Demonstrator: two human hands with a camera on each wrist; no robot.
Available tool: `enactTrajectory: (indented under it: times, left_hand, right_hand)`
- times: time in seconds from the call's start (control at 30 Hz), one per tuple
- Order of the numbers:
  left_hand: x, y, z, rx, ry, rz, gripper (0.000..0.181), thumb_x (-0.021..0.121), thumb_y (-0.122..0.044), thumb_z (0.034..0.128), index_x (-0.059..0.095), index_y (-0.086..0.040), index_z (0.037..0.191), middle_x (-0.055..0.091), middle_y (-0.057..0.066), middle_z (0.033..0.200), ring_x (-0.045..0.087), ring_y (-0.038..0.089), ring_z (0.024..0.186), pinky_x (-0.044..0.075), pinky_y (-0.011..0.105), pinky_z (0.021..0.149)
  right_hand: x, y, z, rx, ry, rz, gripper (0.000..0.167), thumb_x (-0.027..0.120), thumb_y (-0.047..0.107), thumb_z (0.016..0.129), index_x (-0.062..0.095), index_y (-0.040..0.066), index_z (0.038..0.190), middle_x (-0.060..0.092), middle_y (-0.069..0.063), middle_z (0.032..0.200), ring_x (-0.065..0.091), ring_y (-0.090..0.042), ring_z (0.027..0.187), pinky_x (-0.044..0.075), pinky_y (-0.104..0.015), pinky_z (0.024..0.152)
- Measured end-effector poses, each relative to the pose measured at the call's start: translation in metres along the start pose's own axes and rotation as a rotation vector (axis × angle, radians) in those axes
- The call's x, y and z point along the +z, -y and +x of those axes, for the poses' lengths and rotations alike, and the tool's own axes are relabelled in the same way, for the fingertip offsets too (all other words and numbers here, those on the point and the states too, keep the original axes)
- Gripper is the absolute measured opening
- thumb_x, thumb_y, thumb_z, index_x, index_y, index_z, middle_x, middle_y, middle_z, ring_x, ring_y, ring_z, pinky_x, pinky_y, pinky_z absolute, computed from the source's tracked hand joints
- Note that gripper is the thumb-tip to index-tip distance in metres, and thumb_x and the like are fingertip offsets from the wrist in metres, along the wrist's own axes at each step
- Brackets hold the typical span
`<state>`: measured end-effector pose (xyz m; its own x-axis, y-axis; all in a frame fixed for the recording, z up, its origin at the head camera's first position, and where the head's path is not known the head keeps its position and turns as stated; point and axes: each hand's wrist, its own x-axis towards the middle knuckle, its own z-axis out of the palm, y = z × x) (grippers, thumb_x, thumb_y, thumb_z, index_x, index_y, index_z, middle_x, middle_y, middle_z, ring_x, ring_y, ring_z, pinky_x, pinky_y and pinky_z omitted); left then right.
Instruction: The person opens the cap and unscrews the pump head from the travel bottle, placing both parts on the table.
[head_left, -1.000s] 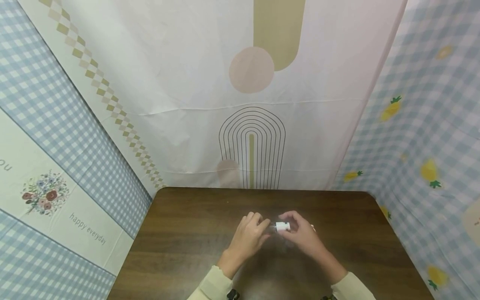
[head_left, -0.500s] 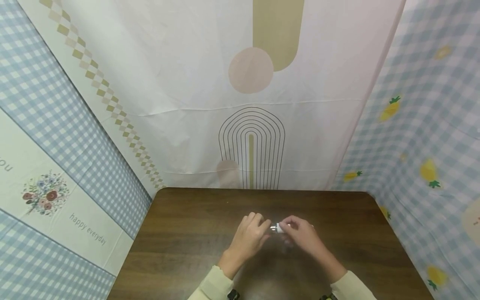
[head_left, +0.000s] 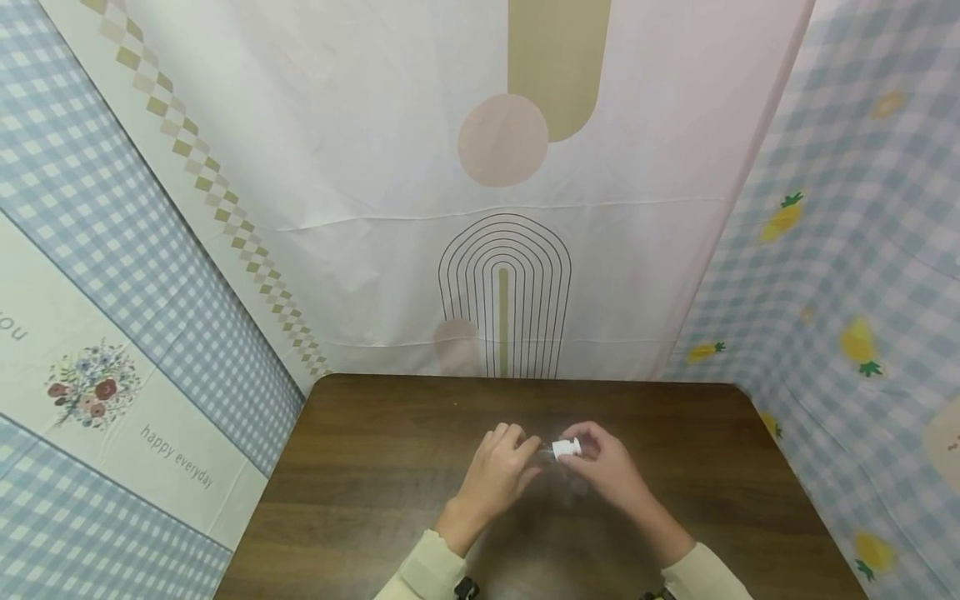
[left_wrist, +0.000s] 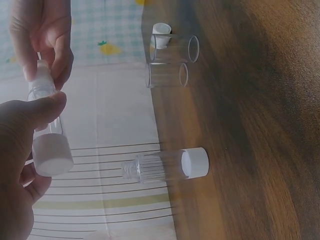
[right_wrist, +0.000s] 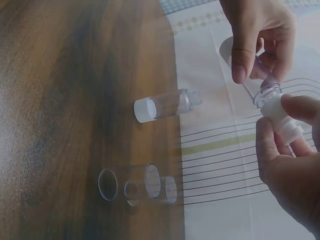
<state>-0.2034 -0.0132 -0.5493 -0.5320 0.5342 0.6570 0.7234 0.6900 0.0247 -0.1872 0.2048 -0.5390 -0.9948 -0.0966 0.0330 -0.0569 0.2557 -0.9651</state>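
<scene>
My left hand holds a small clear bottle with a white base, its thumb across the clear body. The bottle is tilted above the table, its neck toward my right hand. At that neck, the right thumb and fingers pinch a white pump top. The pump top meets the clear neck ring; how far it is screwed on I cannot tell. In the left wrist view, part of the bottle is hidden behind the left thumb.
A second clear bottle with a white base stands upright, its threaded neck uncovered. Two clear cylinders stand on the brown wooden table, with another white piece near them. Patterned cloth hangs behind the table.
The right fingers closed over the white pump top half a second ago and have now shifted, baring more of it. My left hand stays in place with the bottle.
</scene>
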Motion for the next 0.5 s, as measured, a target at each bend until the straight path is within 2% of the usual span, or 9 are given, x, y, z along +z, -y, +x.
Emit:
enactTrajectory:
  times: [0.2,0.3,0.5]
  left_hand:
    - [-0.001,0.0,0.0,-0.016,-0.005,-0.036,0.039,0.093,-0.03,0.0747,0.073,-0.014,0.105,0.059,0.0,0.089,0.052,0.016,0.08,0.043,0.028,0.068]
    - [-0.001,0.001,-0.001,-0.025,-0.004,-0.039,0.039,0.093,-0.031,0.0749,0.072,-0.014,0.104,0.059,-0.001,0.089,0.052,0.016,0.08,0.043,0.028,0.068]
    - [-0.001,0.004,-0.004,-0.035,-0.009,-0.023,0.04,0.092,-0.033,0.0751,0.073,-0.015,0.105,0.058,-0.001,0.089,0.052,0.016,0.081,0.043,0.028,0.068]
  right_hand:
    - [-0.001,-0.002,-0.001,-0.035,-0.008,0.058,0.032,0.082,0.006,0.086,0.065,-0.001,0.112,0.068,-0.015,0.117,0.071,-0.019,0.109,0.061,-0.026,0.081]
    - [-0.004,-0.004,0.0,-0.052,-0.009,0.093,0.032,0.081,0.002,0.086,0.065,-0.003,0.112,0.069,-0.013,0.116,0.071,-0.019,0.109,0.061,-0.027,0.083]
    - [-0.011,-0.005,-0.001,-0.065,-0.018,0.12,0.032,0.079,0.003,0.088,0.064,-0.004,0.115,0.066,-0.022,0.119,0.072,-0.009,0.102,0.06,-0.025,0.084]
